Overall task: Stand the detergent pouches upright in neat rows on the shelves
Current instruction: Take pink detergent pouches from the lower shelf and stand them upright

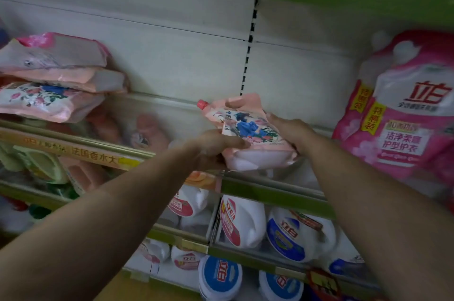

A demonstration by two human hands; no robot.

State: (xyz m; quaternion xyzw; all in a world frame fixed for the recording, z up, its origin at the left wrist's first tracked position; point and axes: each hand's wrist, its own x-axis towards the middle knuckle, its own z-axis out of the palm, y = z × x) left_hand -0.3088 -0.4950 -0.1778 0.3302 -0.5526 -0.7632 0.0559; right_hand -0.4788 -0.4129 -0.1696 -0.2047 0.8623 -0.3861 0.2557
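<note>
Two hands on one floral peach detergent pouch: left hand fingers curled under its lower left, right hand fingers gripping its right edge. Pouch tilted, spout cap up-left, above shelf front. Risk: soft base may slump & topple when released. Both forearms reach fwd & up, converging.

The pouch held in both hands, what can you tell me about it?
The pouch is soft, pale pink plastic with a blue and pink flower print on its face, a pink screw cap at its upper left corner and a cut-out handle at the top. It bulges, white at its base. It tilts, above the shelf rail. The left hand grips its lower left edge; the right hand holds its right side.
</note>
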